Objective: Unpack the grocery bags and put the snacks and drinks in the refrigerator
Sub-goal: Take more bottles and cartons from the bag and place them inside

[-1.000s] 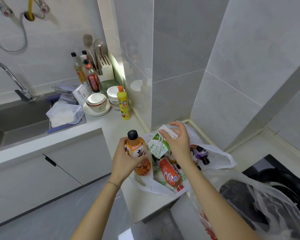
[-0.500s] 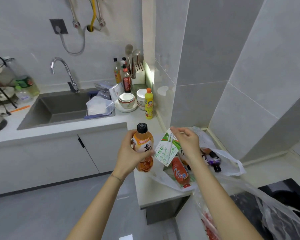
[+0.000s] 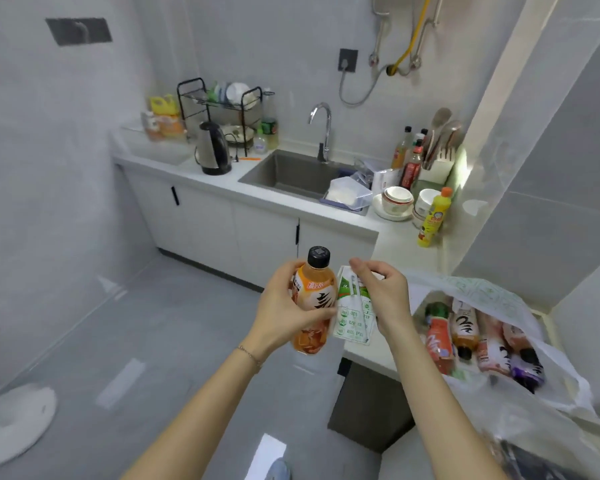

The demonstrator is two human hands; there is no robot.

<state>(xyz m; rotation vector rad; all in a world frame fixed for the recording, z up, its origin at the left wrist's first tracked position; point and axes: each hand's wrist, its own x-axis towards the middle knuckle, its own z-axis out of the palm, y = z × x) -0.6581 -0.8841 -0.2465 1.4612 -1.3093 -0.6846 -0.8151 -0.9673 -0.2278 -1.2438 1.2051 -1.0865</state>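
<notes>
Head view, wide angle: orange drink bottle (image 3: 314, 299) is held upright in front of the body, over the floor and just off the counter (image 3: 402, 251) edge, black cap uppermost. It is wrapped by the left hand (image 3: 281, 315), fingers curled round its middle. Touching it on the right, a green-and-white carton (image 3: 354, 315) is pinched near its top by the right hand (image 3: 387, 299), thumb and fingers closed on it, a straw seen on its face. Both items are out of the grocery bag (image 3: 482, 292), which lies open on the counter corner with several more bottles (image 3: 465, 327) lying in it. A yellow squeeze bottle (image 3: 433, 216), stacked bowls (image 3: 397, 199), sink (image 3: 291, 174) and kettle (image 3: 213, 148) are noted further along. No refrigerator is in view. Risks, judged: the carton is gripped only at its upper end and could swing or slip if carried fast; both hands are occupied, so a fridge door would be awkward to open; the remaining bottles lie near the counter edge and could roll out if the bag is tugged. Writing: a red band with pale characters and digits on the bottle label, a large black brush character below it; rows of small green print on the carton; none read with confidence
</notes>
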